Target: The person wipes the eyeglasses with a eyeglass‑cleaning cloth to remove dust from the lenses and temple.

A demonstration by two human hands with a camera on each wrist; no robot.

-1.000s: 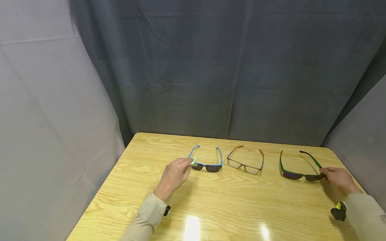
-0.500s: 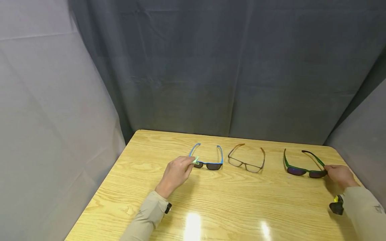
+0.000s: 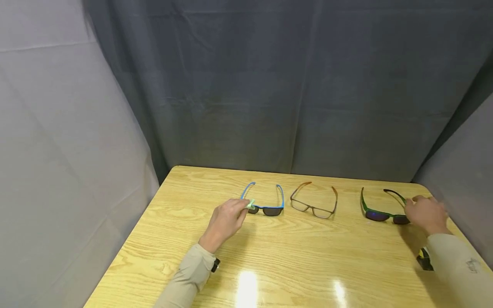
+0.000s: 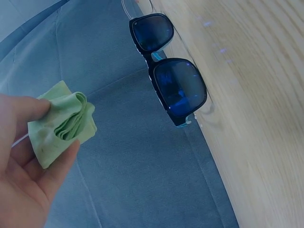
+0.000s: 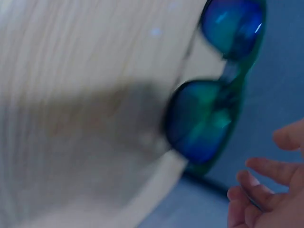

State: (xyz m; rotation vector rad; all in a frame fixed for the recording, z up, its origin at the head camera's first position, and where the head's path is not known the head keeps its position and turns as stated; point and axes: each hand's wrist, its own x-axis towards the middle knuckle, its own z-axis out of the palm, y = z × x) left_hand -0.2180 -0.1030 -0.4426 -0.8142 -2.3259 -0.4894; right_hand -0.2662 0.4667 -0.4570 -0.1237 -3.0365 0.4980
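A folded light green cloth [image 4: 64, 121] is pinched between the thumb and fingers of my left hand [image 3: 225, 220]. Just beyond that hand lie blue-framed sunglasses [image 3: 271, 211], temples spread toward the back; the hand covers part of their left side in the head view. At the right, green-framed sunglasses [image 3: 377, 215] rest on the table with temples unfolded. My right hand [image 3: 427, 214] hovers beside their right lens, hiding that corner. In the right wrist view its thumb and fingers [image 5: 273, 171] are apart, with nothing between them.
Clear-lens eyeglasses [image 3: 321, 212] with brown temple tips lie between the two sunglasses. All sit on a wooden table [image 3: 292, 261]. A dark grey curtain [image 3: 239, 94] hangs behind its back edge, with pale cloth [image 3: 65, 149] at the left side.
My right hand has let go of the green-framed sunglasses, which were shifted slightly and now lie on the table. The left hand keeps holding the cloth, almost still.
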